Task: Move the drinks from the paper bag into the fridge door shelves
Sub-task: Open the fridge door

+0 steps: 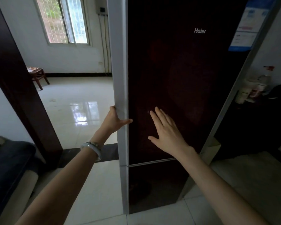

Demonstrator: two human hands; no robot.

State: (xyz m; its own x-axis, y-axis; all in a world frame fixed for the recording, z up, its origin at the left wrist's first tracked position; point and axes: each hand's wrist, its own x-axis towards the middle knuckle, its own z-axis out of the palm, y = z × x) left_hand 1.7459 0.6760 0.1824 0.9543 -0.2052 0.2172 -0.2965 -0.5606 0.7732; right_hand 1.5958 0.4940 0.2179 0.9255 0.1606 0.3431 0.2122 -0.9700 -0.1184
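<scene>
The step in hand looked like working the door of the tall, dark maroon, glossy glass-fronted fridge, which filled the centre and right of the frame with its pale grey side edge facing the camera. Whether the door was about to be pulled open or had just been pressed shut could not be told; it sat flush, and the seam above the lower compartment showed low in the middle of the frame. The left hand, a pale bangle on its wrist, was at that grey edge at centre frame: its thumb lay across the front corner onto the dark glass while its fingers curled round the side, gripping the edge and holding nothing else. The right hand was just right of it, flat toward the door panel with its fingers spread wide and straight, holding nothing; the fingertips seemed to touch or nearly touch the glass, though contact was hard to confirm. Neither the paper bag nor the drinks were in view, and the door shelves were hidden behind the closed door. If the door was to be opened, the next move would call for a firm outward pull from the left hand, the right hand steadying the cabinet, on the glossy tiled floor.
</scene>
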